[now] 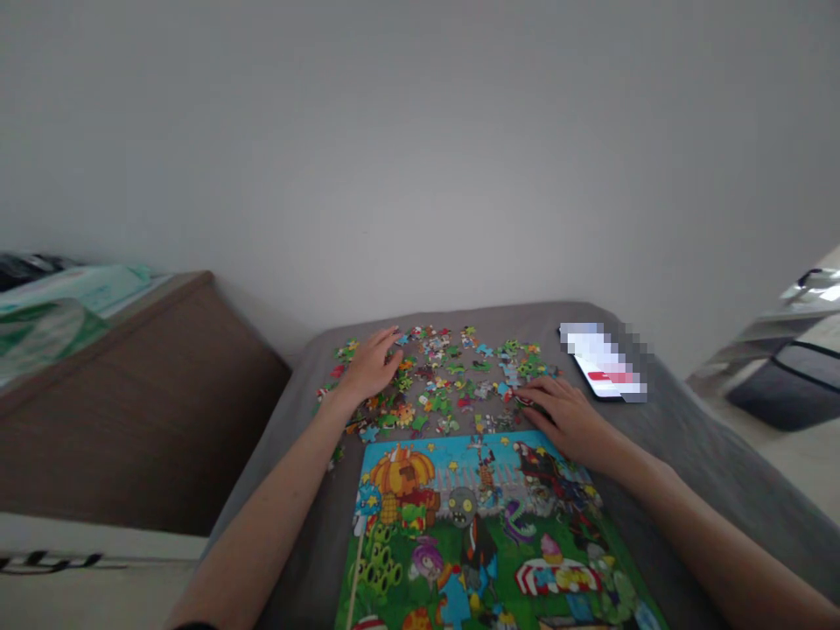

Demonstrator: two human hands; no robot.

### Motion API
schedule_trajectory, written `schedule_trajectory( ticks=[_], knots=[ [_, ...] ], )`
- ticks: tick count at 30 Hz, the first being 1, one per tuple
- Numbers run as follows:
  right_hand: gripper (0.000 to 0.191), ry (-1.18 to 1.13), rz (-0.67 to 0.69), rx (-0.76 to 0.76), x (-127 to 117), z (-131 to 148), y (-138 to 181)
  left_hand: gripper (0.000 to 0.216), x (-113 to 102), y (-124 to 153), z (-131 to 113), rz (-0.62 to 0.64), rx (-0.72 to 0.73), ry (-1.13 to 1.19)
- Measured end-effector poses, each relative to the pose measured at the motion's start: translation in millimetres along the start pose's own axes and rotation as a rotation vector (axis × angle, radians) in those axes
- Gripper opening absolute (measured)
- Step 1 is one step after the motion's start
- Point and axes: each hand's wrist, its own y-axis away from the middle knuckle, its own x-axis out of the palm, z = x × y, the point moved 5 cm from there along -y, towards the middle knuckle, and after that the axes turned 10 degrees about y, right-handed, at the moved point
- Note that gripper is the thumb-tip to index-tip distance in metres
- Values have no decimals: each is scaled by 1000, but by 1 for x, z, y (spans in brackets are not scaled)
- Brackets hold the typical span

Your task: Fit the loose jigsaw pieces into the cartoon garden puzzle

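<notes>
Several loose, brightly coloured jigsaw pieces [452,372] lie scattered on a grey cloth surface [696,455]. My left hand [371,363] lies flat on the left part of the scatter, fingers stretched out over the pieces. My right hand [565,413] rests on the right part, palm down, fingertips touching pieces near the top edge of a colourful cartoon puzzle picture board [486,534], which lies nearest to me. I see nothing gripped in either hand.
A phone [604,360] with a lit screen lies at the far right of the cloth. A brown cabinet [131,411] stands to the left with green and white packaging [59,306] on top. A bare wall is behind. Dark objects sit on the floor at right.
</notes>
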Motion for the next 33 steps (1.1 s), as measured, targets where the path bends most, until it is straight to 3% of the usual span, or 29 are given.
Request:
schedule_trajectory(
  ticks=[5,8,16,20,23,28,33],
  knots=[
    [30,5,-9,2,-4,4,-1,61,26,-35,-16,199,-5,-32],
    [30,-7,-9,7,-6,5,-1,62,37,-40,-18,266,-31,-47],
    [31,-11,-23,-16,-2,3,0,63,30,6,-17,304,-48,-68],
    [32,-2,-50,-21,1,1,1,58,18,24,-14,246,-40,-58],
    [32,8,-55,-23,2,1,1,56,-4,36,9,116,-91,-62],
    [32,7,-64,-31,3,0,2,51,-48,64,81,-153,-293,-84],
    [34,5,-84,-45,11,-7,4,43,-61,79,120,-265,-361,-47]
  ],
)
